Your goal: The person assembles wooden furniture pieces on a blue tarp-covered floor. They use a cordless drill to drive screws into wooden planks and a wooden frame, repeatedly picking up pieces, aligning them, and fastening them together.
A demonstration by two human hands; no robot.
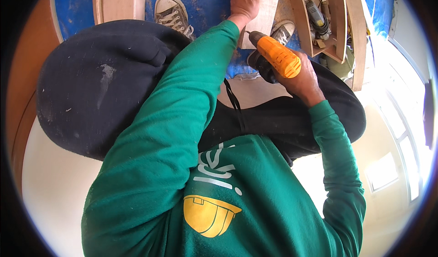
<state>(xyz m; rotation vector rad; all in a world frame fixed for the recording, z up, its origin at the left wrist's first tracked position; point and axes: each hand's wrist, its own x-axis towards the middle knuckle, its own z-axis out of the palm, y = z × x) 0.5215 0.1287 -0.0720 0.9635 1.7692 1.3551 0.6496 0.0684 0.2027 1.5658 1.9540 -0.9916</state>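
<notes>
My right hand (pixel 305 80) is wrapped round the grip of an orange and black cordless drill (pixel 279 56). The thin bit at the drill's nose points up and left, over the near end of a pale wooden board (pixel 265 3). At the upper edge of the view my left hand (pixel 245 2) holds the board along its left side. Its fingertips are partly cut off by the frame, and part of the board lies under my hand and wrist. Whether the bit touches the wood, I cannot tell.
A curved wooden frame with shelves (pixel 337 19) stands at the upper right, with a grey power tool (pixel 315 16) and its cord inside. Another curved wooden piece (pixel 122 1) is at the upper left. A blue, dust-covered sheet (pixel 205 1) lies under my shoes (pixel 171 11).
</notes>
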